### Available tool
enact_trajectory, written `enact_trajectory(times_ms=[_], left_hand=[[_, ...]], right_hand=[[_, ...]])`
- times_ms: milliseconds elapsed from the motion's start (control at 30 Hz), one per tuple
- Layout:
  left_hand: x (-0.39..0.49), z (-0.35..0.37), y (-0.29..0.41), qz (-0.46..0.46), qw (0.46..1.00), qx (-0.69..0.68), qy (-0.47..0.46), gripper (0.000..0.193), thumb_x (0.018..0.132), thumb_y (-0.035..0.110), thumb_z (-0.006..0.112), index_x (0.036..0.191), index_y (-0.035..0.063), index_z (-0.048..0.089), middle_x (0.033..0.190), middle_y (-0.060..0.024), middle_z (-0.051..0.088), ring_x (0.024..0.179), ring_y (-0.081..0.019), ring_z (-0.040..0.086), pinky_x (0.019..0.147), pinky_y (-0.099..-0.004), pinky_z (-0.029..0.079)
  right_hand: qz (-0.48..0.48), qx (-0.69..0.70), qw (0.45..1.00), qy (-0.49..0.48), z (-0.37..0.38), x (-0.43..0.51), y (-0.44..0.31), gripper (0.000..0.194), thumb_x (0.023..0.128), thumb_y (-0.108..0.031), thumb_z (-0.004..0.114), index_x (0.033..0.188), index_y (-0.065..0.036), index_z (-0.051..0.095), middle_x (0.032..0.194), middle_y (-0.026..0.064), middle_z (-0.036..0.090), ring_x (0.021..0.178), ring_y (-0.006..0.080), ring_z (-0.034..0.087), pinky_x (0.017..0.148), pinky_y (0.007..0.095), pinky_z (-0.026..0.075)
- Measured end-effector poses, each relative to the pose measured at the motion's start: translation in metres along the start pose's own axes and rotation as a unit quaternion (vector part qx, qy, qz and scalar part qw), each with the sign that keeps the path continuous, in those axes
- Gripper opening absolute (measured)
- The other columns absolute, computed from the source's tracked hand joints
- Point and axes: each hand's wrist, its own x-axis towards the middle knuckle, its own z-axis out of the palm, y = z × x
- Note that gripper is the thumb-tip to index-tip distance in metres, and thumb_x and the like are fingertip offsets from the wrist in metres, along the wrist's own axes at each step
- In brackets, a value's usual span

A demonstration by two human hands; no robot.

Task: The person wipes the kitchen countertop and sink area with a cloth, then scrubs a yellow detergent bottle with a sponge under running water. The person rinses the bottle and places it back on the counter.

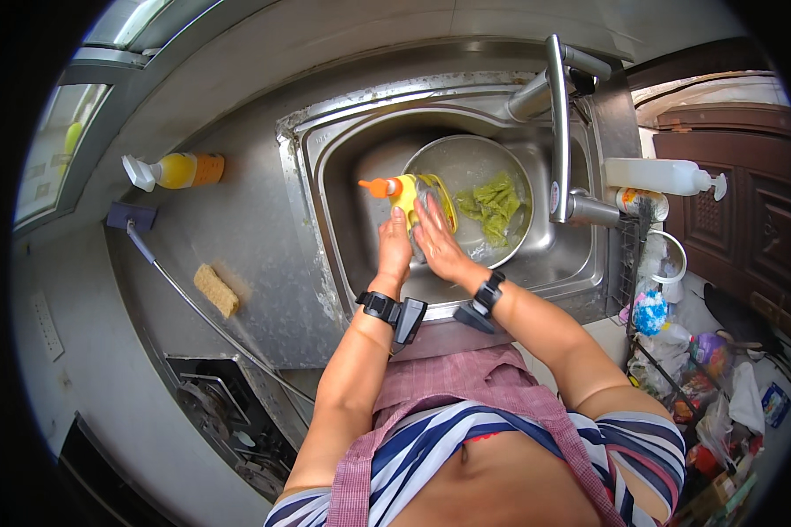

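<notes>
Over the steel sink (362,155), my left hand (396,244) holds a yellow pump bottle (405,194) tilted on its side, its orange pump pointing left. My right hand (437,238) presses a grey cloth (426,197) flat against the bottle, its fingers extended. Below and to the right, a green cloth (494,207) lies wet in a round metal basin (526,230) with water in it.
A large faucet (560,132) stands over the sink's right side. On the steel counter (263,197) at left are a yellow spray bottle (188,170), a tan sponge (216,290) and a long-handled scrubber (132,217). A white pump bottle (652,176) is at right; a gas stove (231,415) is lower left.
</notes>
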Motion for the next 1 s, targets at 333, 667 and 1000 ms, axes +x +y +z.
enact_trajectory(times_ms=[333, 667, 1000], left_hand=[[-0.001, -0.001, -0.007, -0.022, 0.997, -0.037, -0.060, 0.044, 0.106, 0.037, 0.042, 0.114, -0.0011, 0.062, 0.102, -0.0074, 0.068, 0.094, -0.0140, 0.065, 0.080, -0.0281, 0.053], [0.002, -0.023, -0.024, -0.053, 0.998, -0.033, -0.013, 0.068, 0.100, 0.055, 0.045, 0.119, -0.0073, 0.063, 0.107, -0.0136, 0.070, 0.097, -0.0161, 0.066, 0.089, -0.0308, 0.050], [-0.014, -0.035, -0.013, -0.130, 0.974, -0.183, -0.025, 0.056, 0.101, 0.047, 0.049, 0.125, -0.0034, 0.059, 0.118, -0.0121, 0.067, 0.105, -0.0180, 0.065, 0.093, -0.0313, 0.050]], right_hand=[[0.044, 0.039, 0.996, 0.067, 0.012, 0.017, 0.014, 0.065, 0.100, -0.026, 0.048, 0.153, 0.000, 0.020, 0.154, 0.0261, 0.027, 0.146, 0.0343, 0.023, 0.120, 0.0390, 0.017], [0.006, -0.162, 0.987, -0.019, -0.032, 0.100, 0.159, 0.035, 0.096, -0.019, 0.047, 0.120, 0.004, 0.058, 0.118, 0.0255, 0.062, 0.109, 0.0428, 0.057, 0.097, 0.0474, 0.045], [0.081, -0.231, 0.968, 0.058, -0.050, 0.080, 0.178, 0.019, 0.083, -0.001, 0.056, 0.097, 0.003, 0.068, 0.092, 0.0229, 0.069, 0.093, 0.0407, 0.066, 0.085, 0.0441, 0.051]])
